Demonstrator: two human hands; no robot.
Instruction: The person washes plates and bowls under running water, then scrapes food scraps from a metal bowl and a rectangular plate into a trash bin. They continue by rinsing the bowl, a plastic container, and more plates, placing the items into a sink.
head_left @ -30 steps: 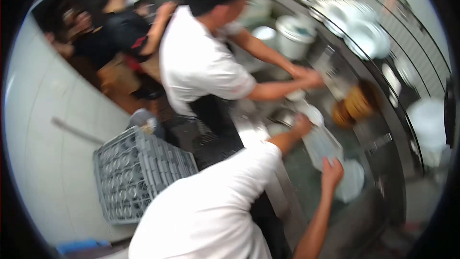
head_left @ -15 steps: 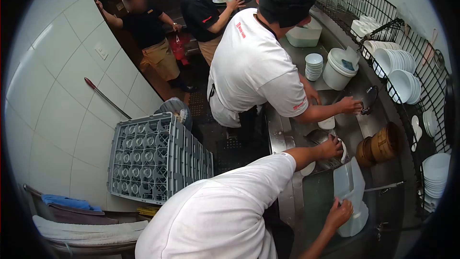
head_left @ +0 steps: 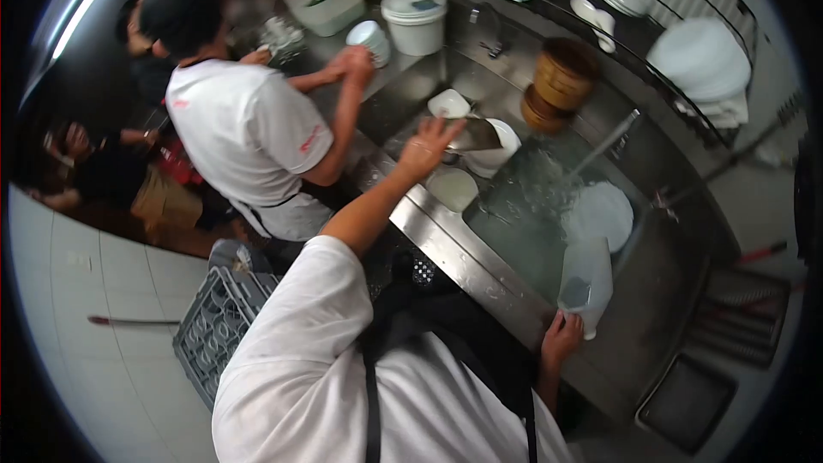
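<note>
My left hand [head_left: 427,147] reaches over the divider of the sink, its fingers at the near edge of a shiny metal dish [head_left: 477,135], which tilts over a white bowl [head_left: 501,153]. Near that hand are a smaller white dish [head_left: 449,104] and a round, pale bowl [head_left: 453,189]. Lower right, my right hand [head_left: 562,336] grips the end of a translucent plastic container [head_left: 586,283] held over the water-filled basin [head_left: 519,236]. Beyond the container, a round white piece [head_left: 602,216] lies in the water.
A co-worker in a white shirt [head_left: 244,124] stands at the left with hands by stacked white bowls [head_left: 369,39]. Bamboo steamers [head_left: 561,77] sit behind the sink. A metal spout [head_left: 607,139] runs water into the basin. Glass racks [head_left: 210,334] stand lower left.
My view has swung toward the right. The plastic container has turned, its end now in my right hand. The metal dish is tilted at my left hand. Water now splashes in the basin.
</note>
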